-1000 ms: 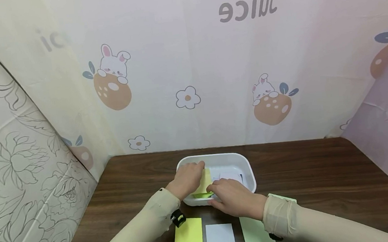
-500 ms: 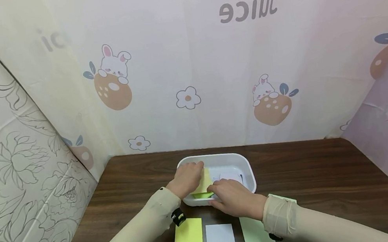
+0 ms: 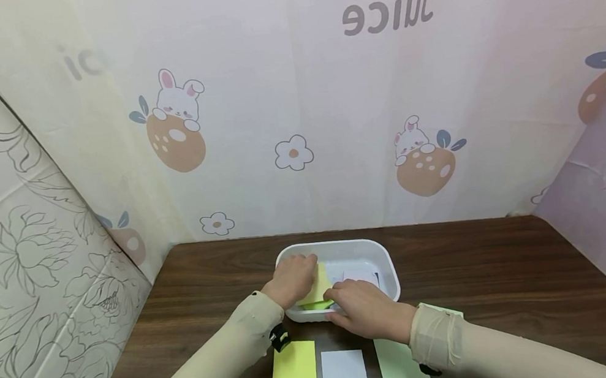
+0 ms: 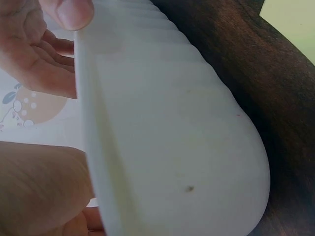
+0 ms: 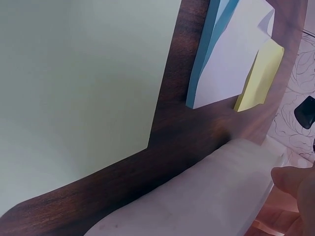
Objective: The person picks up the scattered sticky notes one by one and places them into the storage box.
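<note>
A white plastic tray (image 3: 350, 245) stands near the middle of the table. Inside its left end, my left hand (image 3: 293, 281) holds a yellow sticky note (image 3: 320, 281) with curled fingers; their tips are partly hidden. A brighter green note (image 3: 317, 305) lies beneath it. My right hand (image 3: 368, 308) grips the tray's front rim, the index fingertip close to the yellow note's corner. In the left wrist view the right thumb (image 4: 76, 14) lies at the rim, with the other fingers behind it inside the tray. White paper pieces (image 3: 361, 275) lie in the tray's right part.
In front of the tray lie a yellow note pad (image 3: 295, 367), a blue pad topped with a curled white sheet (image 3: 346, 372), and a pale green pad (image 3: 401, 362) partly under the right forearm. A printed curtain (image 3: 287, 92) hangs behind the table (image 3: 467, 270).
My left hand has shifted very slightly, and the yellow note's lower edge with it. The right hand and the tray stay in place.
</note>
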`<state>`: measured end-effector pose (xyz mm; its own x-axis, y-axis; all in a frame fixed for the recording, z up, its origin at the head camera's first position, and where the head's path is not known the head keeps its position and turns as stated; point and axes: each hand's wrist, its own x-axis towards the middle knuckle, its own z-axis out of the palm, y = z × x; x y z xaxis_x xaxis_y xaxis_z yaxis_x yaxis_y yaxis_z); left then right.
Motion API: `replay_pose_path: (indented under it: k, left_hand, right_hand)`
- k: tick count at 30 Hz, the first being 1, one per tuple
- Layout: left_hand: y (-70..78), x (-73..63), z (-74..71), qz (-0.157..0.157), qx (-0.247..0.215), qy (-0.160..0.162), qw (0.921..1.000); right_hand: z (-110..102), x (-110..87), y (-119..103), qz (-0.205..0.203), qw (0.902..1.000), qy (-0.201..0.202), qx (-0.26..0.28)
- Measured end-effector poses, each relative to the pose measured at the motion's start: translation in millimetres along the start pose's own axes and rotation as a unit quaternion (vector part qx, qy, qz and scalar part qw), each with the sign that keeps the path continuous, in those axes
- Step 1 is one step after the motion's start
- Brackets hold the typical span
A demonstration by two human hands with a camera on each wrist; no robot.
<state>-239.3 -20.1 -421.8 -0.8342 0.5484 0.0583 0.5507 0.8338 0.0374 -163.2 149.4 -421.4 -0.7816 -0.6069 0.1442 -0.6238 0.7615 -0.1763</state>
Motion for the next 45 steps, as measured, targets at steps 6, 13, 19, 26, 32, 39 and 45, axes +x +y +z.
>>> replay_pose_path:
  k: [6, 13, 19, 26, 32, 39, 45]
  left_hand:
    - [1.3, 0.8, -0.1, -0.021, -0.005, -0.021, 0.9995]
    - [1.0, 3.0, 2.8, -0.029, -0.008, -0.035, 0.9989]
    - [0.9, 3.7, 3.5, -0.035, -0.008, -0.044, 0.9984]
    - [1.0, 3.7, 3.0, -0.032, -0.002, -0.047, 0.9984]
    - [0.7, 4.8, 3.2, -0.031, 0.001, -0.052, 0.9981]
    - [0.5, 4.3, 3.2, -0.027, 0.014, -0.055, 0.9981]
    - [1.5, 3.6, 2.5, -0.023, 0.021, -0.048, 0.9984]
  right_hand:
    - [-0.2, 0.4, 0.6, 0.002, 1.0000, -0.001, -0.002]
    - [-0.9, 1.9, 1.1, 0.002, 1.0000, -0.005, -0.007]
    - [-3.0, 2.1, 1.4, 0.016, 0.9996, -0.022, 0.007]
    - [-4.2, 4.1, 1.5, 0.027, 0.9992, -0.027, 0.011]
    - [-4.1, 5.5, 2.6, 0.030, 0.9992, -0.026, 0.010]
    - [-4.0, 9.1, 6.5, 0.041, 0.9987, -0.027, 0.013]
    - [-4.2, 13.0, 12.8, 0.068, 0.9970, -0.034, 0.016]
